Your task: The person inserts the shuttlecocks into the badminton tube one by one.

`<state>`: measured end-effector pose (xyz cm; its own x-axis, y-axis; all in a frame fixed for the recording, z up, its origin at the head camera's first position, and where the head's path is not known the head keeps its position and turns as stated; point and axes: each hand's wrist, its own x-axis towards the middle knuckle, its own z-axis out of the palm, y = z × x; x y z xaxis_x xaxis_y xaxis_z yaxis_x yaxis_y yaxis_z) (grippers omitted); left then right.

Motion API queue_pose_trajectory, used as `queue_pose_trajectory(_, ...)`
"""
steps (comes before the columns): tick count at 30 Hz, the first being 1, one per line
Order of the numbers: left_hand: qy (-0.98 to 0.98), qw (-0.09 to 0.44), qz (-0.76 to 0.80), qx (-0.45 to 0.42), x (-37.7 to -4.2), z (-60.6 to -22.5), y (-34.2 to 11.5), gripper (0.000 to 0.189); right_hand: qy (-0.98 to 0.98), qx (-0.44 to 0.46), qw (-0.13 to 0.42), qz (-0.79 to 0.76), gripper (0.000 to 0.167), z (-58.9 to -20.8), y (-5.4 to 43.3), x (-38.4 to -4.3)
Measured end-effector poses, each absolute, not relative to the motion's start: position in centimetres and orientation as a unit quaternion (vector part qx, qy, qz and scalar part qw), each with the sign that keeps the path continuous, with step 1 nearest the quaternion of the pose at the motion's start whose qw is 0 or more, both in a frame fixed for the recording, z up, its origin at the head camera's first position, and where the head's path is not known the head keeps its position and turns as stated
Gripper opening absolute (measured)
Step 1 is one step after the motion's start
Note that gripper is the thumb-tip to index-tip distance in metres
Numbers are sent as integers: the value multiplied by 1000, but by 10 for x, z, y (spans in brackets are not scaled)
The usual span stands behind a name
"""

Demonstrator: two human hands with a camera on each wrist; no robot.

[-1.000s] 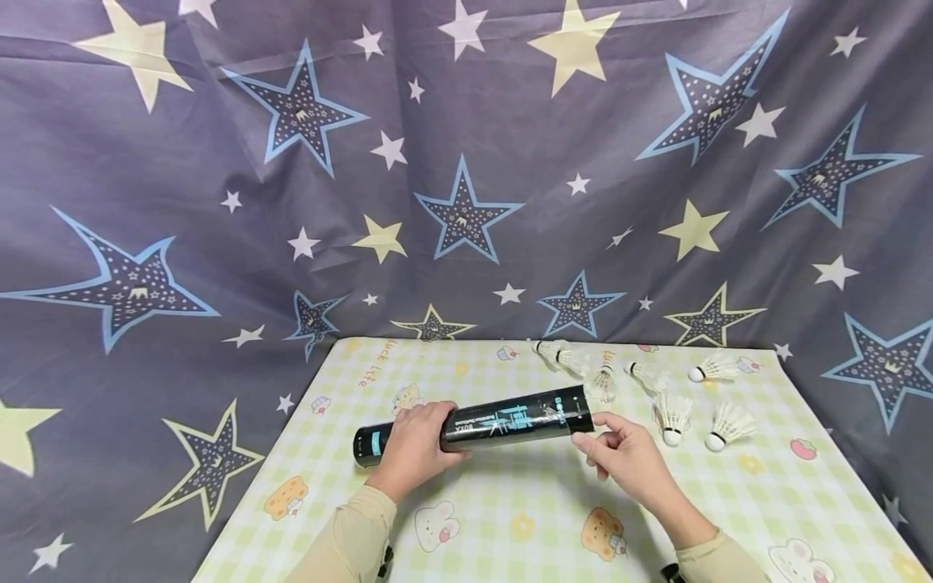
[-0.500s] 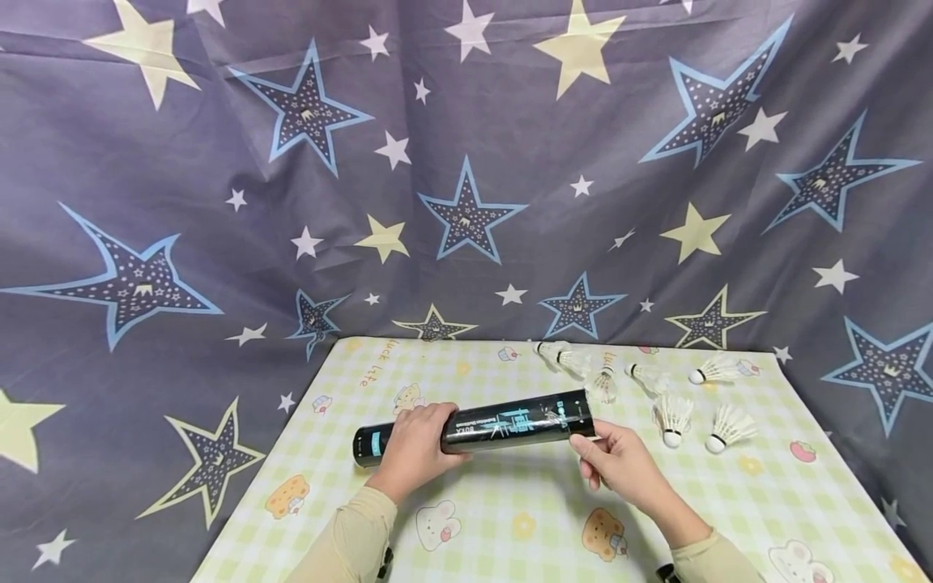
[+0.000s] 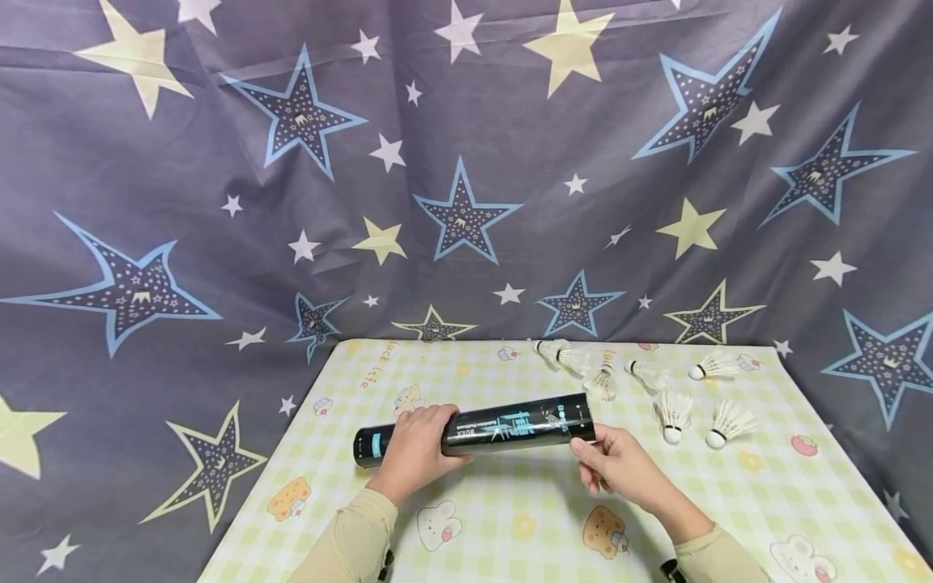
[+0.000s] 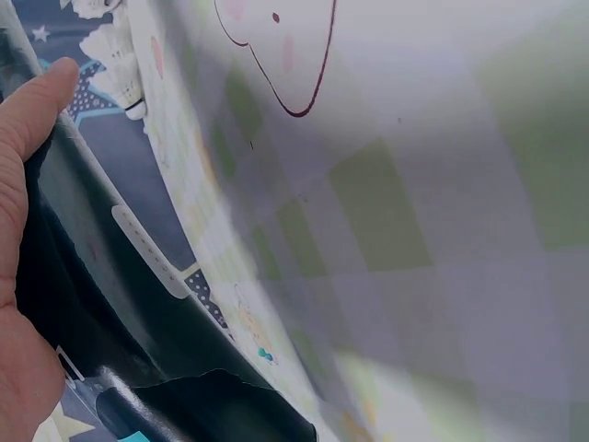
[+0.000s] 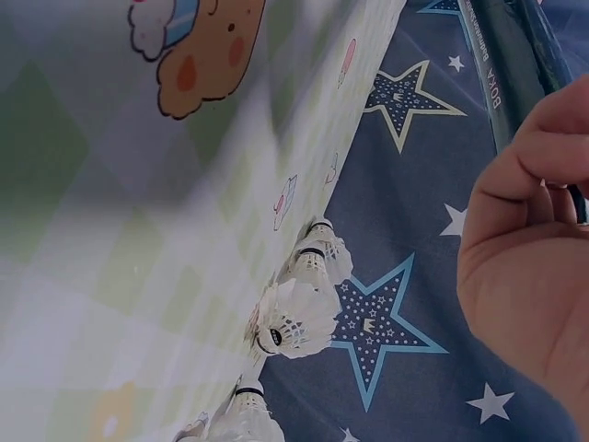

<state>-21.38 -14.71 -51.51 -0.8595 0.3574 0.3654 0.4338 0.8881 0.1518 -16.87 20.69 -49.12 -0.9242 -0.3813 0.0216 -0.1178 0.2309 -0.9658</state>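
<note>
A black shuttlecock tube (image 3: 521, 425) with blue lettering lies nearly level above the table, its right end slightly higher. My left hand (image 3: 417, 453) is wrapped round it left of the middle, thumb underneath. In the left wrist view the left hand (image 4: 28, 157) lies along the dark tube (image 4: 120, 285). At the tube's right end, my right hand (image 3: 615, 463) pinches the rim between thumb and fingers. The right wrist view shows the right hand (image 5: 534, 249) with curled fingers at the tube (image 5: 515, 74). What the tube holds inside is hidden.
Several white shuttlecocks lie scattered at the table's back right, among them one shuttlecock (image 3: 730, 425) near the right hand and another shuttlecock (image 3: 714, 367) farther back. A checked cloth covers the table (image 3: 525, 502). Behind it hangs a star-patterned curtain (image 3: 466, 121).
The tube's right end has dipped slightly. My right hand has sunk a little with it, its fingers closer in at the rim. The left hand keeps its grip.
</note>
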Motion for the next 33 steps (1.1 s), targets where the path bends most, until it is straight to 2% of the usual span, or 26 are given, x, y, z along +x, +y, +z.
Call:
queue_pose_trajectory(8,-959,163,-115,-200,-212,-515,-148,81,771,-151,128,-605,28,-489,207,-168)
queue_pose_trajectory(18,-949,222,-78,-212,-213,-514,-149,81,762,-140,133,-618,28,-492,204,-169)
queue_pose_trajectory(23,-950,209,-89,-212,-214,-517,-151,80,773,-137,135,-605,27,-492,207,-169)
queue_pose_trajectory(26,-953,202,-96,-207,-213,-519,-154,79,779,-144,126,-597,28,-491,216,-168)
queue_pose_trajectory(30,-956,201,-90,-192,-212,-523,-159,79,803,-142,92,-571,44,-489,241,-169)
queue_pose_trajectory(33,-957,203,-88,-187,-212,-525,-164,80,835,-110,62,-536,48,-485,265,-173)
